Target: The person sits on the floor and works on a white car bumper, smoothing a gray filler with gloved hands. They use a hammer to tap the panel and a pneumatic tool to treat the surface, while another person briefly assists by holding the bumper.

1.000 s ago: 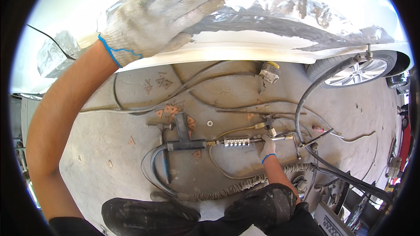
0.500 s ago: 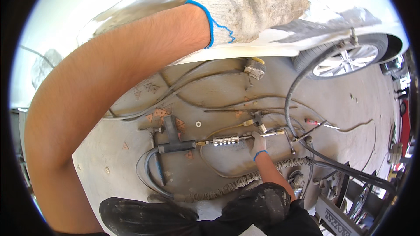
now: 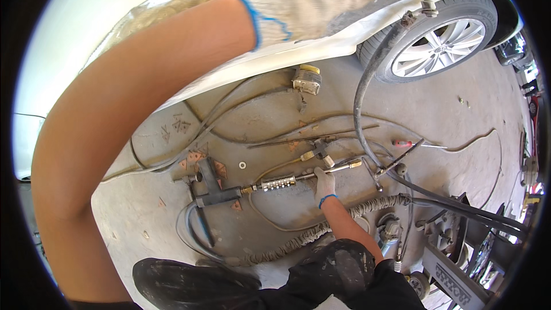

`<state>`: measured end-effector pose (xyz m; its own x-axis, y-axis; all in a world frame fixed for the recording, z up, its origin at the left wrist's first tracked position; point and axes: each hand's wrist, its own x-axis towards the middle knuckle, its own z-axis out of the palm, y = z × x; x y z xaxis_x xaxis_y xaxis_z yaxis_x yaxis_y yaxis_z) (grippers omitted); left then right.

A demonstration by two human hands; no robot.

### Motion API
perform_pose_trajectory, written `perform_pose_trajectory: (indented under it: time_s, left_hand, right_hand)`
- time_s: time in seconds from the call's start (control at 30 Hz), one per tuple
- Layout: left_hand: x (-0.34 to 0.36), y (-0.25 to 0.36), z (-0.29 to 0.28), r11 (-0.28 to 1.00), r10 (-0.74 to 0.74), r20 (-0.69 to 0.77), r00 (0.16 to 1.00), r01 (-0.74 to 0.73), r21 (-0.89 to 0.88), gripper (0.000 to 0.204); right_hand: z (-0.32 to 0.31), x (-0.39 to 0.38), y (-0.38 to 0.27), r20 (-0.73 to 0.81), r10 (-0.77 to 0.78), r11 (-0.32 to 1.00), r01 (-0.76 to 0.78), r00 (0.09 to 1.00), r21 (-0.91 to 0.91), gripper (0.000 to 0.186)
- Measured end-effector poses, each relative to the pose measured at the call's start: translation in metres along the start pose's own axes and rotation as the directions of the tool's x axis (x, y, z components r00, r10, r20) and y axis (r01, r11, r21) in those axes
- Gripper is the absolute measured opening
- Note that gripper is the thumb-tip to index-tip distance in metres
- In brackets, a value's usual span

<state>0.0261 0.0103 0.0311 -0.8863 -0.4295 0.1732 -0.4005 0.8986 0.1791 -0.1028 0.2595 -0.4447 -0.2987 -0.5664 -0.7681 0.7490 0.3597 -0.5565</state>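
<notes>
My left hand (image 3: 313, 1), in a worn white knit glove with a blue cuff, lies flat along a car's white body panel (image 3: 252, 64). Its far part is blurred and runs toward the top edge. Bare metal and grey patches show on the panel around it. Low over the floor, my gloved right hand (image 3: 325, 186) is closed round the rod of a slide-hammer dent puller (image 3: 278, 183). The puller has a perforated silver sleeve, a brass-coloured tip and a black pistol-type body (image 3: 218, 196) at its left end.
Hoses and cables (image 3: 361, 109) cross the concrete floor. Several copper-coloured triangular tabs (image 3: 220, 168), a washer (image 3: 242, 165), a red-handled screwdriver (image 3: 403, 144) and a block-shaped tool (image 3: 307, 80) lie about. The car's wheel (image 3: 439, 49) stands far right, a metal stand (image 3: 453, 278) near right.
My left hand has slid left and upward over the panel, toward the picture's top edge. My view has shifted, with the floor things now further left. The right hand keeps its hold on the rod.
</notes>
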Motion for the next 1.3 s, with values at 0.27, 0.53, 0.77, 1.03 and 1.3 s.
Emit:
perform_pose_trajectory:
  time_s: [0.27, 0.53, 0.77, 1.03, 1.3]
  left_hand:
    - [-0.040, -0.043, 0.021, 0.826, 0.133, -0.058, 0.989, -0.079, 0.558, 0.050]
    - [-0.086, -0.060, 0.011, 0.777, -0.084, 0.084, 0.993, 0.013, 0.629, 0.063]
    - [-0.129, -0.073, 0.012, 0.651, 0.046, 0.082, 0.996, -0.092, 0.753, 0.073]
    - [-0.153, -0.083, 0.006, 0.585, 0.058, 0.100, 0.993, -0.115, 0.803, 0.074]
    - [-0.157, -0.106, 0.036, 0.503, 0.133, -0.187, 0.973, 0.096, 0.859, 0.088]
  right_hand:
    - [0.003, -0.005, -0.002, 0.005, -0.028, 0.999, 0.029, 1.000, -0.046, 0.009]
    - [0.001, -0.002, -0.002, 0.004, 0.004, 1.000, -0.004, 1.000, -0.015, 0.009]
    - [-0.001, 0.002, -0.001, -0.044, -0.012, 1.000, 0.011, 0.999, -0.025, 0.009]
    - [-0.002, 0.005, 0.001, -0.057, -0.001, 1.000, 0.000, 0.998, -0.019, 0.009]
    - [-0.004, 0.008, -0.001, -0.057, 0.028, 0.999, -0.030, 0.998, -0.040, 0.009]
